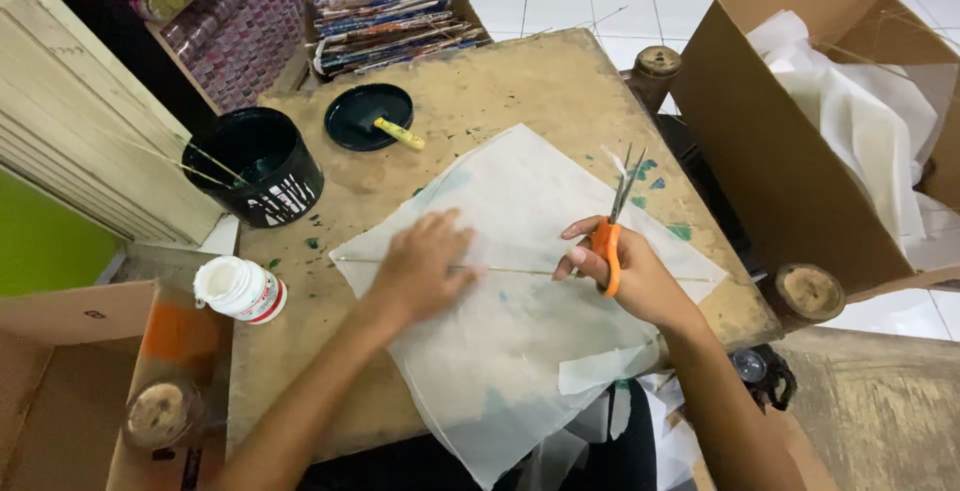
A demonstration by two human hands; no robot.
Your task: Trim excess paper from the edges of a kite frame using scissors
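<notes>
A large sheet of thin white paper lies on a worn wooden table, with a thin bamboo stick laid across it. My left hand presses flat on the paper and the stick. My right hand holds orange-handled scissors with the blades pointing away from me, slightly apart, and its fingertips rest on the stick.
A black bucket with thin sticks stands at the table's left, next to a black lid holding a yellow-handled tool. A white jar sits at the left edge. Cardboard boxes flank the table, the right one holding white paper. Stacked papers lie beyond.
</notes>
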